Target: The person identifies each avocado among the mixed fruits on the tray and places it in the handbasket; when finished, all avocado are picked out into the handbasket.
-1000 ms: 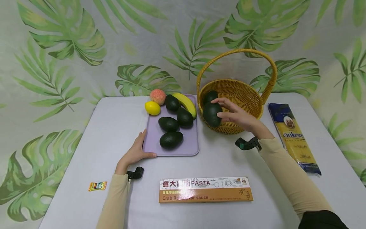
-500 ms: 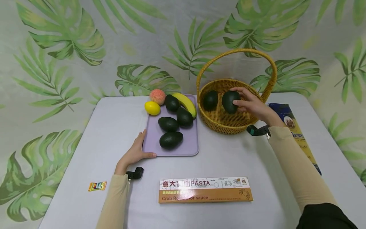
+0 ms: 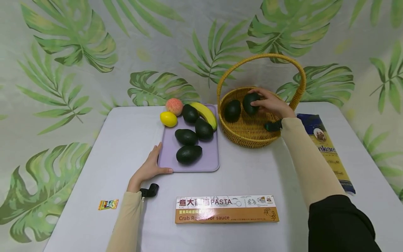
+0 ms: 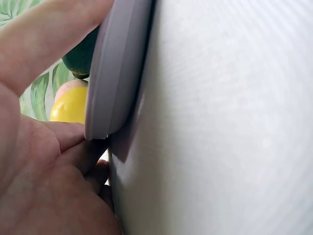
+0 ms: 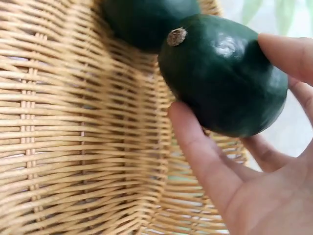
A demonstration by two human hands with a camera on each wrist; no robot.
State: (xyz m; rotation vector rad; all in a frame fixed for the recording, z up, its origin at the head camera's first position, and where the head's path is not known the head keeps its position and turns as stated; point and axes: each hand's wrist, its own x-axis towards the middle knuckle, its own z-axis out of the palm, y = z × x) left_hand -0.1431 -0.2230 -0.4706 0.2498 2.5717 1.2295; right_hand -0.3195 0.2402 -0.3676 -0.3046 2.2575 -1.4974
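Note:
My right hand (image 3: 271, 103) holds a dark green avocado (image 3: 250, 103) inside the wicker basket (image 3: 248, 141), toward its back. In the right wrist view, thumb and fingers grip this avocado (image 5: 227, 81) round its sides, its stem end showing. Another avocado (image 3: 232, 111) lies to its left in the basket. My left hand (image 3: 148, 169) grips the near left corner of a lilac tray (image 3: 168, 163), thumb along the front edge and fingers at the left side. On the tray are several avocados (image 3: 189, 154) and a banana (image 3: 206, 115). A lemon (image 3: 168, 119) and a peach (image 3: 174, 106) sit at its far left corner.
A pasta box (image 3: 226, 209) lies near the front of the white table. To the right of the basket is a blue and yellow pasta packet (image 3: 327, 147), partly behind my right sleeve. A small wrapped candy (image 3: 108, 204) lies at left. The basket's tall handle (image 3: 261, 56) arches overhead.
My right hand has carried the avocado from the basket's left front, first rightward, then back and slightly left, beside the other avocado. The left hand and tray stay put.

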